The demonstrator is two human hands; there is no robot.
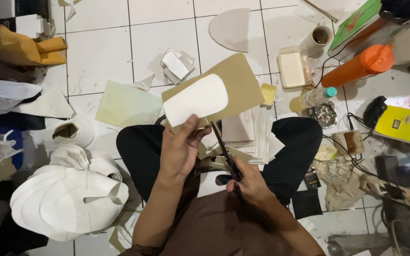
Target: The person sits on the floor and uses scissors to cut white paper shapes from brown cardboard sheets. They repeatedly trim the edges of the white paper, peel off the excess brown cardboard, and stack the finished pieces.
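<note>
Fingers: left hand (179,150) pinches the lower edge of a tan card sheet (240,80) with a white rounded pattern piece (196,99) laid on top, thumb in front and the other fingers behind, closed firmly on both layers.
Right hand: right hand (248,182) is wrapped through the handles of black scissors (225,154); how far the blades stand apart I cannot tell, since they show nearly edge-on.
Where the work sits: sheet and pattern are held up at centre frame, above the person's crossed legs; the scissor tip points up toward the sheet's lower edge, just beside the left thumb.
Step in hand: by my reading, cutting the tan sheet around the white pattern, with the cut only starting near the bottom edge (most of the tan border looks uncut).
Next move calls for: judged from this, keeping the two layers from slipping and turning the sheet with the left hand so the blades follow the curve.
Around: stack of cut white pieces (67,204) at lower left; orange bottle (359,65) at upper right; stacked paper sheets (255,135) on the lap.
</note>
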